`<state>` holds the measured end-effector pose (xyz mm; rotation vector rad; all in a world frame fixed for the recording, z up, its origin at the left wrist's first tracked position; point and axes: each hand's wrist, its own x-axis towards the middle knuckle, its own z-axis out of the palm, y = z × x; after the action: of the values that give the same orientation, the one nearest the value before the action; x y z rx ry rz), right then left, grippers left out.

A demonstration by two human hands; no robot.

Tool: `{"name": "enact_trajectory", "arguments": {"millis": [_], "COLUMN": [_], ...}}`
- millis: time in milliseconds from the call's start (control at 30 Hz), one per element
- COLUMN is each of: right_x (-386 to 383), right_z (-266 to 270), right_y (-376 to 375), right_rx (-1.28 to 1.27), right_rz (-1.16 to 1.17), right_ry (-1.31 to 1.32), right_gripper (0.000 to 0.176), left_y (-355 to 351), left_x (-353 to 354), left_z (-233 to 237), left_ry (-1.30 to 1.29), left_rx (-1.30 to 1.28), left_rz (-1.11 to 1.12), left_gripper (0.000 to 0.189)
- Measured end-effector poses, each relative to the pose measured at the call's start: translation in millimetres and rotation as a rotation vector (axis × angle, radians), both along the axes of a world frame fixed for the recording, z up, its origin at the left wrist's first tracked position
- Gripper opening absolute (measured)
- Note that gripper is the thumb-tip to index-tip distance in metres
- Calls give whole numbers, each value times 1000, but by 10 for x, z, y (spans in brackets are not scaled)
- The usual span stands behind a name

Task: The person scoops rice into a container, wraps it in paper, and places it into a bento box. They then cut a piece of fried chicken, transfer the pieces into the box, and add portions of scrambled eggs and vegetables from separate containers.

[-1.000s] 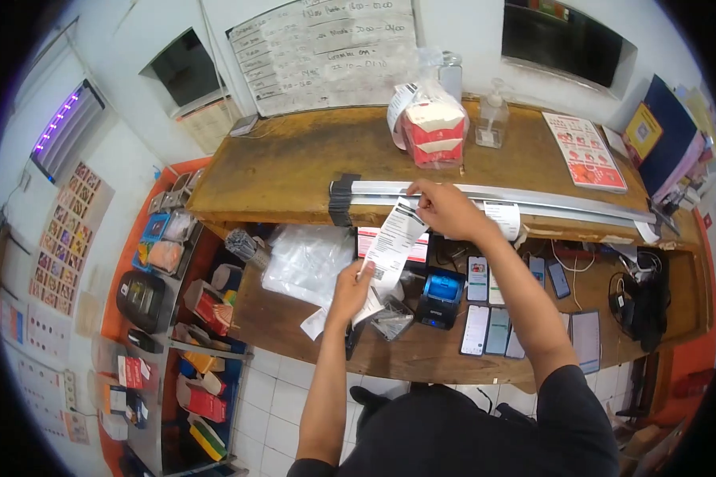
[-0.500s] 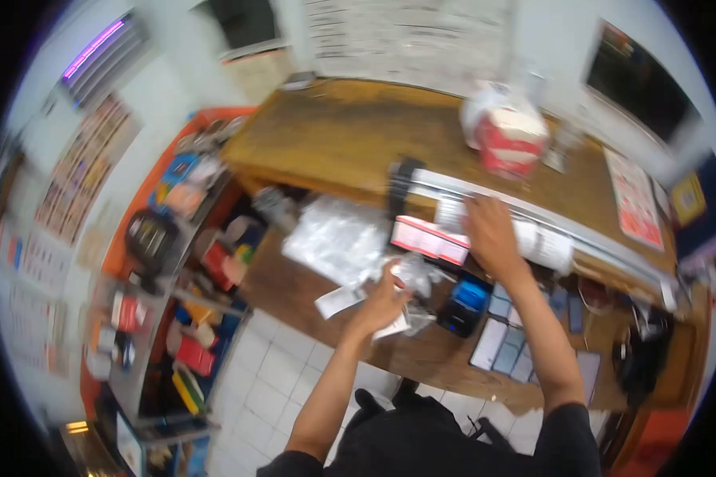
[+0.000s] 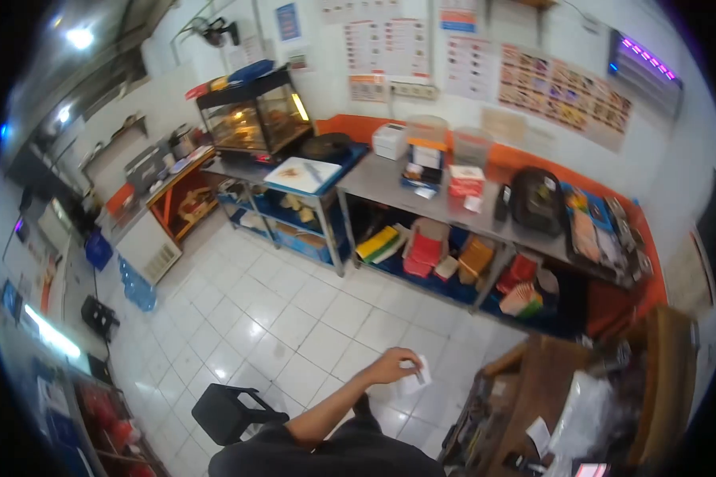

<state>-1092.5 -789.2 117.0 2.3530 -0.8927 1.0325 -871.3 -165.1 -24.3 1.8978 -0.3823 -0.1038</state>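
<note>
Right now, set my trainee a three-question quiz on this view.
1. True or false: the left hand holds a paper slip.
2. The black stool stands on: A the white tiled floor; B a shelf; C a wooden counter.
3. What colour is the wall strip behind the steel table?
Key: 1 true; 2 A; 3 orange.
</note>
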Motion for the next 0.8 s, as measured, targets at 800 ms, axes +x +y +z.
{"name": "enact_trajectory", "arguments": {"millis": [800], "right_x": [5755], "right_z": [-3974], "right_y": [8171], "right_rx": [1096], "right_rz": [744], "right_ry": [1950], "right_gripper": [23], "left_y": [7139], "left_x": [728], "left_z": [1694], "left_ry": [-469], "left_rx": [14], "left_rz": [1245], "left_gripper": [65]}}
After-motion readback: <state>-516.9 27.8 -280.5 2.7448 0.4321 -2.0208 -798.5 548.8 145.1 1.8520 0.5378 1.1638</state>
